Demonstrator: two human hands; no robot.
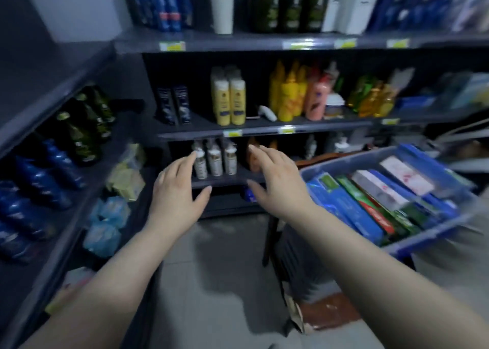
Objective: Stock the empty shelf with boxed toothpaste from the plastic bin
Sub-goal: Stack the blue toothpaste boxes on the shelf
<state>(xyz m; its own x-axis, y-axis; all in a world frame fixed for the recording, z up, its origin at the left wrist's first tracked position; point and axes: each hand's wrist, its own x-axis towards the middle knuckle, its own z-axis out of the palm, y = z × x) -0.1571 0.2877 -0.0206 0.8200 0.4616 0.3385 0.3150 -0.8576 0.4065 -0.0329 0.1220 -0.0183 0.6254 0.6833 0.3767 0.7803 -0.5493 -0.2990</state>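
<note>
Head view. Both bare forearms enter from 6 o'clock above the tiled floor (pixel 225 269). The left hand (pixel 177 197), just toward 9 o'clock of centre, has a wide grip, with fingers straight and spread, holding nothing. The right hand (pixel 277 181), beside it toward 3 o'clock, also has a wide, empty grip, palm down and thumb held apart.

At 3 o'clock the plastic bin (pixel 352 157), grey-walled with blue lid flaps, holds the boxed toothpaste (pixel 352 208). These blue, green, red and white cartons lie lengthwise side by side, and neither hand touches them.

Beyond the fingertips, at 12 o'clock, white bottles (pixel 214 160) stand upright on a low shelf (pixel 219 181), with yellow bottles (pixel 230 99) on the shelf above. At 9 o'clock, side shelving carries blue bottles (pixel 39 184) and green glass bottles (pixel 82 134). Motion blur softens the labels.
</note>
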